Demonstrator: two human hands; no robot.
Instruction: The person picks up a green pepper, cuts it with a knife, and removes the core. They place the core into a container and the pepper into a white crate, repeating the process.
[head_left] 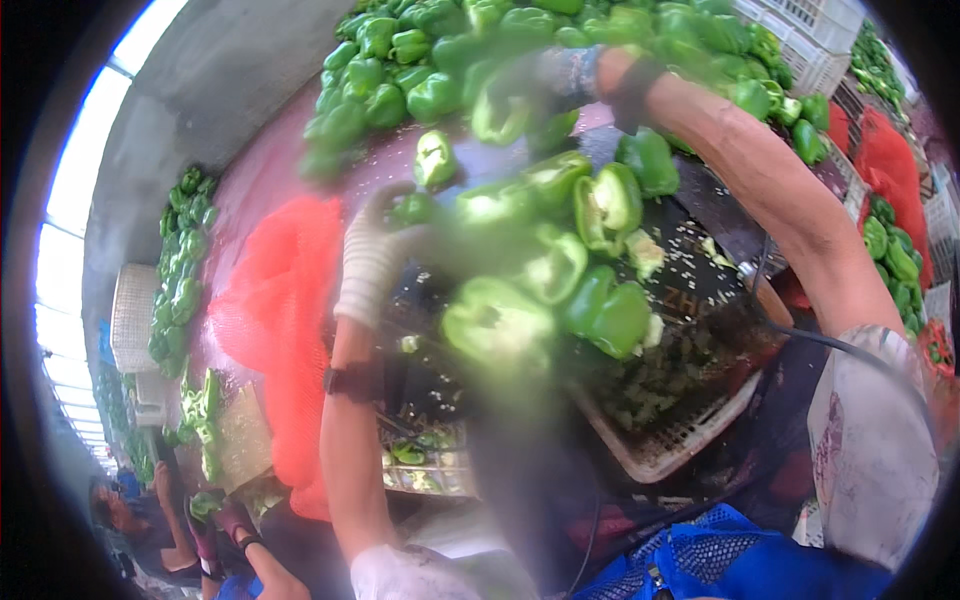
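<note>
Head: gloved left hand grips glossy pepper.

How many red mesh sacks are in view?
2: one red mesh sack left of the gloved left hand, another at the right edge. More may be hidden.

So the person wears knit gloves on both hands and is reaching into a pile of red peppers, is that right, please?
Not quite: the head view shows green peppers, not red. Both the left hand and right hand do wear knit gloves, and the right hand reaches into the pile.
</note>
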